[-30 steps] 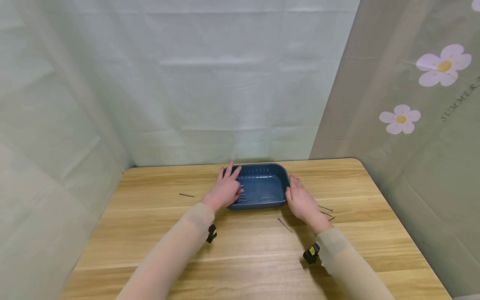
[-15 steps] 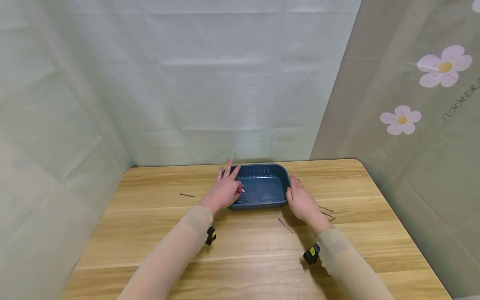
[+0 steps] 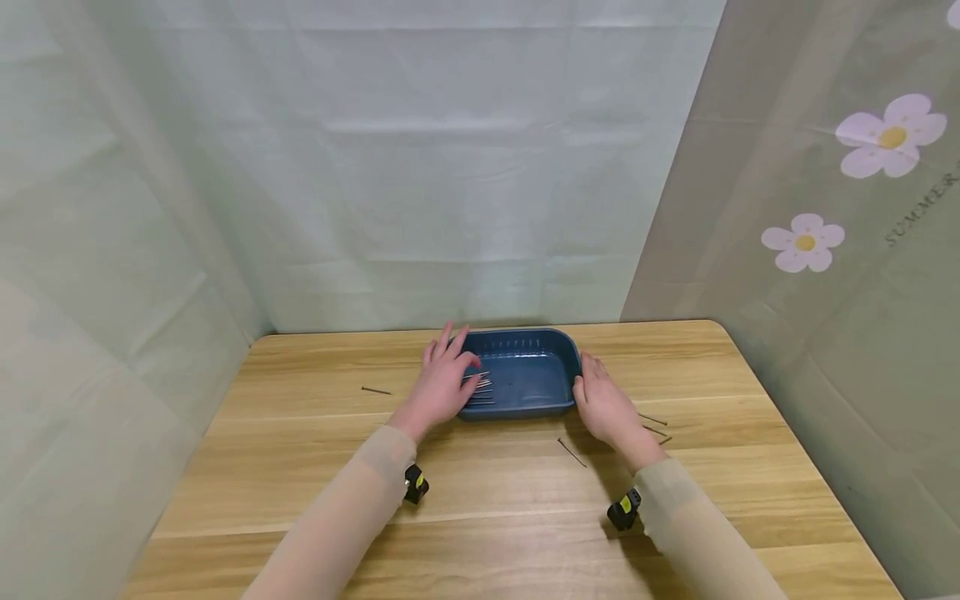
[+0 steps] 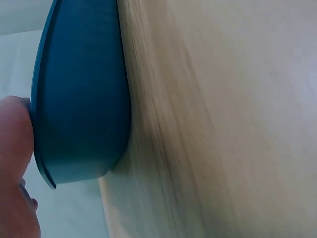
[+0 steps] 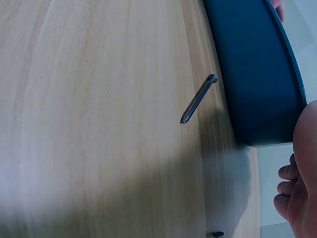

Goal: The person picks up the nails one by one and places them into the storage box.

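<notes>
A dark blue rectangular tray stands near the table's far edge. Several thin nails lie inside its left end. Over that end my left hand is spread, thumb and forefinger apart above the nails, nothing visible between them. In the left wrist view part of the left hand is at the tray rim. My right hand rests against the tray's right outer wall with extended fingers. In the right wrist view, the right hand is beside the tray's outer wall.
On the wooden table a loose nail lies in front of the tray. Another nail is to the left. Several nails lie beside the right wrist. A pale cloth curtain hangs right behind the table.
My left hand has drawn slightly left and toward me, and its thumb and forefinger have parted, showing more of the nails in the tray. The right hand stays in place.
</notes>
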A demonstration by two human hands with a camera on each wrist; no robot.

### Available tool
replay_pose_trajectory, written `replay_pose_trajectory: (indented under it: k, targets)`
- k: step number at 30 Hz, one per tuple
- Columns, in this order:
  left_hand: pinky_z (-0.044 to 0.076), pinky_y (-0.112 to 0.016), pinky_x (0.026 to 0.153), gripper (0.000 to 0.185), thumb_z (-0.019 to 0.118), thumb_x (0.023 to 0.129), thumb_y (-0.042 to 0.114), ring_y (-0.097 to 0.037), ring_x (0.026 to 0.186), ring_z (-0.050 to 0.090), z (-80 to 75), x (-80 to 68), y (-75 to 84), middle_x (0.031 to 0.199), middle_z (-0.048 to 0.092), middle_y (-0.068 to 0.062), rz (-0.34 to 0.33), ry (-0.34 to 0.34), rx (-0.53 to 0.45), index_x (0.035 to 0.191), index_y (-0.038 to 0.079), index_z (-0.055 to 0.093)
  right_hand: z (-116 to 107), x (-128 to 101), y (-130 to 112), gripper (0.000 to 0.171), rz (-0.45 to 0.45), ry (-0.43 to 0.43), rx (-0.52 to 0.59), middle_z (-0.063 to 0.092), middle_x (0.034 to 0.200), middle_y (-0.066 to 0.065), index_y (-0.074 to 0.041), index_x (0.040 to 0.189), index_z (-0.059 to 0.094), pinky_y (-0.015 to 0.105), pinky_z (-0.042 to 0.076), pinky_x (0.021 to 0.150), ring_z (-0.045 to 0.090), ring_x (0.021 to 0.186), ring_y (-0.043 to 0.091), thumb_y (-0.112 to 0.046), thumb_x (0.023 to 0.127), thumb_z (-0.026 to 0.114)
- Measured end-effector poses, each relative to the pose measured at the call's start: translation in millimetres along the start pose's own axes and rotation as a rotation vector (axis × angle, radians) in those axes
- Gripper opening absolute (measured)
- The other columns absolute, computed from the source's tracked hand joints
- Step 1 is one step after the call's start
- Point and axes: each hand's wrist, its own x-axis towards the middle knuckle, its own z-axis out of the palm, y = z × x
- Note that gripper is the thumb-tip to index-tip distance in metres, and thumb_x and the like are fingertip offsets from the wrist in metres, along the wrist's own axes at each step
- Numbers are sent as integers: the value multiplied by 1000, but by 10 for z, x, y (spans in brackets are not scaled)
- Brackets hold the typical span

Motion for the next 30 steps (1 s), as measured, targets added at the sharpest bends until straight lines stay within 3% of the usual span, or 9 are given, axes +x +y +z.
replay_pose_trajectory:
  k: [9, 17, 23, 30]
  targets:
    - [17, -67, 124, 27, 70, 106, 24, -35, 165, 6, -40, -273, -203, 172, 33, -18, -30, 86, -97, 126, 7, 70, -5, -12, -2, 60, 1, -4, -3, 31, 168, 31, 14, 162, 26, 56, 24, 127, 26, 157, 48, -23, 115, 35]
    - [18, -73, 121, 32, 66, 107, 24, -42, 161, 19, -95, -595, -568, 168, 39, -21, -77, 119, -140, 131, 4, 68, -4, -15, -4, 60, 14, -10, -3, 31, 169, 30, 14, 162, 26, 56, 24, 127, 26, 158, 47, -24, 116, 34]
    - [26, -74, 117, 19, 69, 105, 20, -48, 154, 33, -192, -789, -833, 160, 49, -26, -103, 129, -115, 115, 4, 72, -1, -21, 7, 60, 13, -7, -1, 31, 168, 30, 14, 162, 26, 57, 25, 126, 28, 157, 48, -24, 116, 34]
    - [36, -76, 111, 9, 77, 95, 9, -54, 144, 46, -294, -910, -1146, 147, 60, -30, -93, 155, -52, 101, 4, 74, 7, 2, 11, 60, 5, 2, -5, 31, 168, 31, 14, 162, 26, 58, 26, 126, 28, 156, 49, -23, 116, 34]
